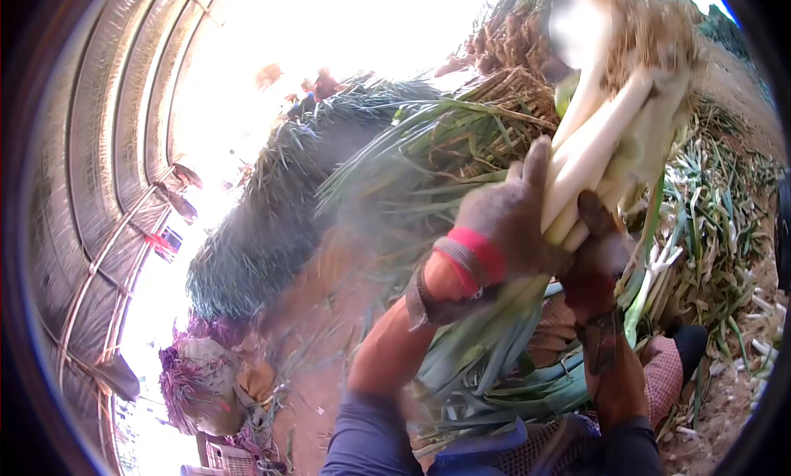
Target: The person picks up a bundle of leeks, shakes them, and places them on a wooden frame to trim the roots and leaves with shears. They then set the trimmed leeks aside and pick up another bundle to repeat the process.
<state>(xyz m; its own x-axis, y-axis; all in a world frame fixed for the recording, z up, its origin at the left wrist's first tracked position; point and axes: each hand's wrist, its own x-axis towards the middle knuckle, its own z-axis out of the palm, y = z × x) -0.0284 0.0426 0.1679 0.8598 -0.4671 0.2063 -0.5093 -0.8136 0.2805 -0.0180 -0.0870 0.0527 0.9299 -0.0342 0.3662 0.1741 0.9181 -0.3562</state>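
A bundle of leeks (597, 147) slants up and to the right in front of me, its thick white stalks and brown roots at the top. Green leaves (494, 336) hang below, over my lap. My left hand (507, 217), in a dirty glove with a pink band at the wrist, is closed around the stalks from the left, one finger pointing up along them. From the right, my right hand (597, 249), also gloved, grips the same bundle slightly lower. Parts of its fingers are blurred or hidden behind the stalks.
A long heap of leeks (247, 237) lies to the left, with another root-end pile (519, 39) behind. Leaf trimmings (717, 196) cover the ground at right. A pale sack (210, 381) and a crate (235, 459) stand lower left. People (317, 89) are in the distance.
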